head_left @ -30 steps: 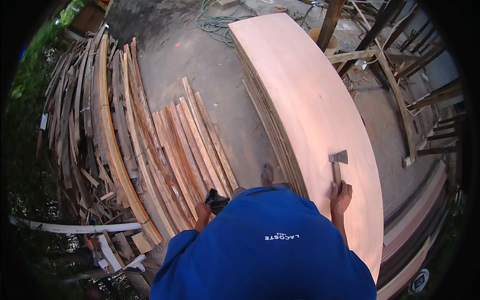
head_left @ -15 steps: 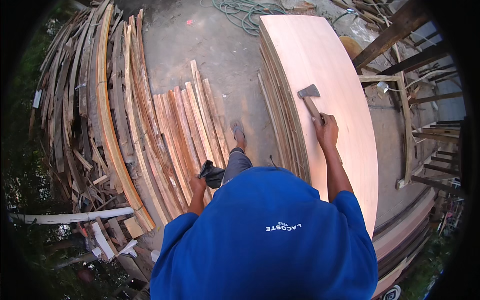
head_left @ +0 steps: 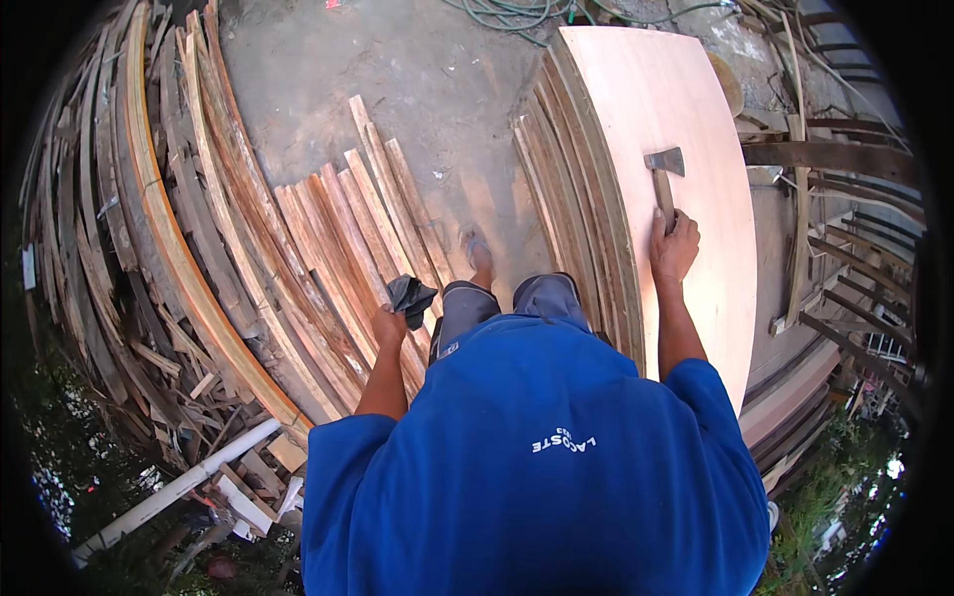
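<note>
My right hand (head_left: 676,245) is closed round the wooden handle of a hatchet (head_left: 664,171), over the pale top sheet of a plywood stack (head_left: 711,268). The hatchet's dark blade points away from me, and I cannot tell whether it touches the sheet. At my left side, my left hand (head_left: 389,325) grips a crumpled dark cloth (head_left: 410,298). Below that hand lie several reddish-brown lumber strips (head_left: 343,233), side by side on the ground.
Old boards (head_left: 99,248) form a long pile on the far left, with a white pipe (head_left: 179,492) near its close end. A green hose (head_left: 517,15) lies coiled at the back. Wooden framing (head_left: 800,228) stands right of the plywood.
The hatchet and my right hand have shifted right across the plywood. My left hand has risen with the cloth, now more in sight. Both my legs now show.
</note>
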Demonstrator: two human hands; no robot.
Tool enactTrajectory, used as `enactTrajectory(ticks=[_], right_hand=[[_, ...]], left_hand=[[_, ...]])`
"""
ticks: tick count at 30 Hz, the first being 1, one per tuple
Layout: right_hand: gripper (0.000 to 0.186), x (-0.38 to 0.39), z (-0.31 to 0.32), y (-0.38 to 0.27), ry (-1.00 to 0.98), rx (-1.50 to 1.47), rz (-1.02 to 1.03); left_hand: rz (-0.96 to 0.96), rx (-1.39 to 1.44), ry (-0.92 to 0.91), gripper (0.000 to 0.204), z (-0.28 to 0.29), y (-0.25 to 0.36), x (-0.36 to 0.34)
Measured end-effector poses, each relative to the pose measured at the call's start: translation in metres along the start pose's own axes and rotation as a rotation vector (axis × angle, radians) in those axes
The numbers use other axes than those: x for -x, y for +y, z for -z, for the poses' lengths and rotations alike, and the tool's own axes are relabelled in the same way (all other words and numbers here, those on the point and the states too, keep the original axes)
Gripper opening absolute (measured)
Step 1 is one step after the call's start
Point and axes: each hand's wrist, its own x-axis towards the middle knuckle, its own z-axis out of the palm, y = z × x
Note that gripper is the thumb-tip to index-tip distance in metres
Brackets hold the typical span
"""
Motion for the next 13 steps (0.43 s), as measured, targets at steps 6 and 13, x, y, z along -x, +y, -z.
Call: enactTrajectory(ticks=[6, 13], right_hand=[[0.044, -0.009, 0.004, -0.021, -0.039, 0.032, -0.059], [0.046, -0.014, -0.006, -0.015, -0.088, 0.047, -0.084]], left_hand=[[-0.147, -0.015, 0.015, 0.024, 0.039, 0.068, -0.085], [-0.249, -0.008, 0.053, 0.025, 0.078, 0.153, -0.162]])
